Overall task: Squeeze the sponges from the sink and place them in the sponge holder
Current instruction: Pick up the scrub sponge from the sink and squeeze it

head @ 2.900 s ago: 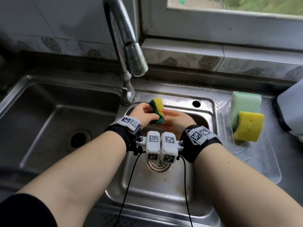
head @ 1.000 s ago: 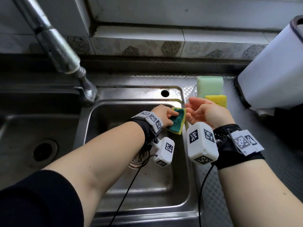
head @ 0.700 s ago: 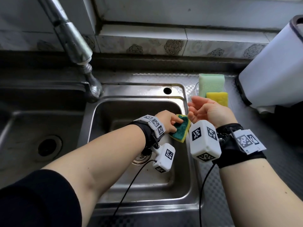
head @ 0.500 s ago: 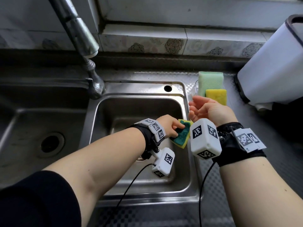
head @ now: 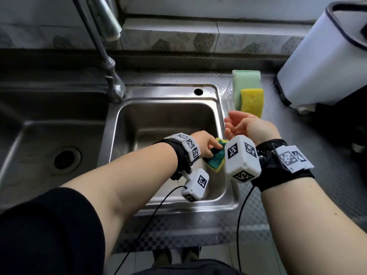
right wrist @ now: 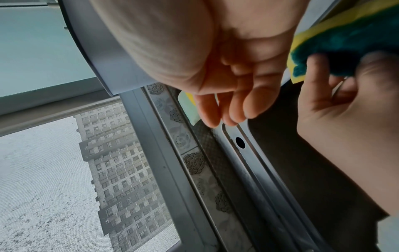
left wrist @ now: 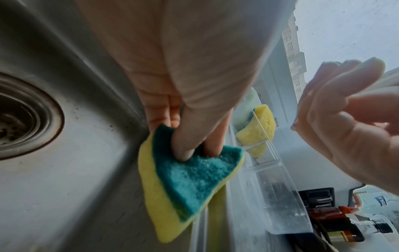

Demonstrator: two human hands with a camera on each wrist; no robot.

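Observation:
A yellow sponge with a dark green scrub face (head: 215,158) (left wrist: 187,179) hangs over the right side of the small sink (head: 158,124). My left hand (head: 210,149) (left wrist: 190,150) pinches its upper edge between thumb and fingers. My right hand (head: 244,126) (right wrist: 226,110) hovers just to the right, above the sink's rim, fingers relaxed and empty. The clear plastic sponge holder (head: 228,94) (left wrist: 278,187) lies on the counter beyond it. A light green sponge (head: 246,80) and a yellow sponge (head: 252,102) stand in its far end.
The faucet (head: 103,22) rises at the sink's back left. A larger basin (head: 49,126) lies to the left. A white container (head: 325,56) stands at the back right of the counter. Bottles (left wrist: 345,226) lie near the holder's near end.
Both hands squeezed the sponge at first. The right hand has let go and stays open by the rim. The left hand has carried the sponge down and toward me.

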